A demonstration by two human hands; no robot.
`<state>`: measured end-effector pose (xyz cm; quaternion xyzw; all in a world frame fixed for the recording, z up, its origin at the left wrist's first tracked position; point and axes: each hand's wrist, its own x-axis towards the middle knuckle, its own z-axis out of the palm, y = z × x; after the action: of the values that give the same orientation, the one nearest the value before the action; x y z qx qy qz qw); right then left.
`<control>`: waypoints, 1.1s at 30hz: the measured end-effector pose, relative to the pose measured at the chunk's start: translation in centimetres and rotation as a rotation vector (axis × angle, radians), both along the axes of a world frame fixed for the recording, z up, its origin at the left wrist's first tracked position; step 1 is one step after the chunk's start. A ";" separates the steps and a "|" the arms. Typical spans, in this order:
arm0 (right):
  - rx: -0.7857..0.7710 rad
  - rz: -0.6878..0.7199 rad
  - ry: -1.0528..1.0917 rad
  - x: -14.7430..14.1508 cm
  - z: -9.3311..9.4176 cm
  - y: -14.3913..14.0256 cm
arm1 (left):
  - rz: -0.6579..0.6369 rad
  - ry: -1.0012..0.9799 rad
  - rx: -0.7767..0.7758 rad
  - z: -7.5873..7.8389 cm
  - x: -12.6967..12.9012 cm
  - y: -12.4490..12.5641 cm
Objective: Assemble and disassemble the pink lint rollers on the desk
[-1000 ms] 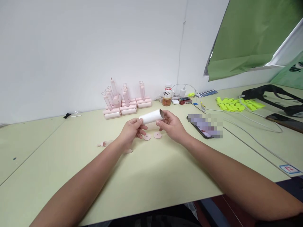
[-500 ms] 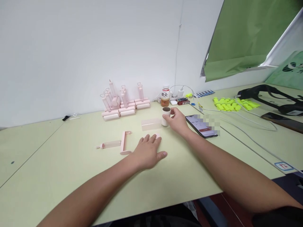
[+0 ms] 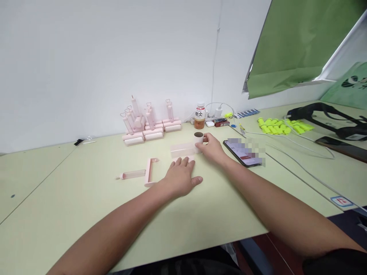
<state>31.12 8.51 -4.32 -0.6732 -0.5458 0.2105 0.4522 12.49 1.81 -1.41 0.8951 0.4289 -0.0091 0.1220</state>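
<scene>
My right hand (image 3: 213, 149) grips a white paper roll (image 3: 198, 140) that stands on end on the pale green table (image 3: 86, 214), its hollow core facing up. A translucent pink cover (image 3: 183, 149) lies just left of the roll. My left hand (image 3: 180, 176) rests palm down on the table with fingers spread, its fingertips close to the cover and over the spot where small pink discs lay; the discs are hidden. A pink roller handle with frame (image 3: 142, 174) lies to the left of my left hand.
Several assembled pink rollers (image 3: 149, 126) stand at the back by the wall, next to a drink bottle (image 3: 200, 115) and chargers. A phone (image 3: 243, 152) lies right of my right hand. Yellow-green parts (image 3: 282, 126), cables, a black strap and another phone occupy the right side.
Both hands held the roll in the air a second ago. My right hand has stood it upright on the table by the cover; my left hand let go and dropped flat onto the table.
</scene>
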 end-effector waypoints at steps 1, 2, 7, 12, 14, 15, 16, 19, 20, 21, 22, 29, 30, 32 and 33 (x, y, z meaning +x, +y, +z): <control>-0.006 0.005 0.000 0.0 0.0 0.0 | -0.001 -0.013 0.030 0.4 -0.4 0.2; -0.013 0.011 0.002 0.0 0.0 0.0 | 0.003 -0.031 0.072 0.8 -1.0 0.5; 0.020 -0.096 -0.075 -0.1 1.0 -0.7 | 0.258 -0.117 0.240 3.5 -7.3 2.7; 0.203 -0.030 -0.124 -1.5 2.6 -2.7 | 0.410 0.040 0.057 3.0 -14.2 3.5; 0.150 0.150 -0.232 -2.4 2.6 -3.8 | 0.363 0.034 -0.023 2.1 -15.2 3.5; 0.121 0.244 -0.325 -2.9 2.5 -4.3 | 0.331 0.023 -0.044 1.7 -15.2 3.4; 0.101 0.327 -0.434 -3.5 2.3 -4.9 | 0.300 0.013 -0.052 1.3 -15.2 3.4; 0.074 0.466 -0.716 -5.2 1.6 -6.3 | 0.257 -0.009 -0.015 0.7 -14.5 3.5; 0.041 0.492 -0.769 -5.7 1.3 -6.6 | 0.254 -0.013 -0.002 0.6 -14.3 3.5; 0.004 0.512 -0.807 -6.2 1.1 -6.8 | 0.251 -0.014 0.006 0.6 -14.1 3.5; -0.032 0.524 -0.833 -6.6 0.8 -6.9 | 0.247 -0.012 0.012 0.6 -14.0 3.5; -0.204 0.517 -0.860 -7.2 -1.1 -5.5 | 0.259 0.019 -0.003 0.6 -13.8 2.9; -0.222 0.517 -0.854 -7.2 -1.2 -5.2 | 0.260 0.026 -0.003 0.6 -13.7 2.9; -0.239 0.509 -0.849 -7.1 -1.4 -4.6 | 0.250 0.034 -0.002 0.5 -13.6 3.0; -0.245 0.505 -0.850 -7.2 -1.5 -4.3 | 0.241 0.035 -0.002 0.5 -13.6 3.0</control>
<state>23.96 4.24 -5.78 -0.5947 -0.7985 0.0832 0.0430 -1.10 4.83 -0.95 0.8367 0.5352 -0.0103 0.1155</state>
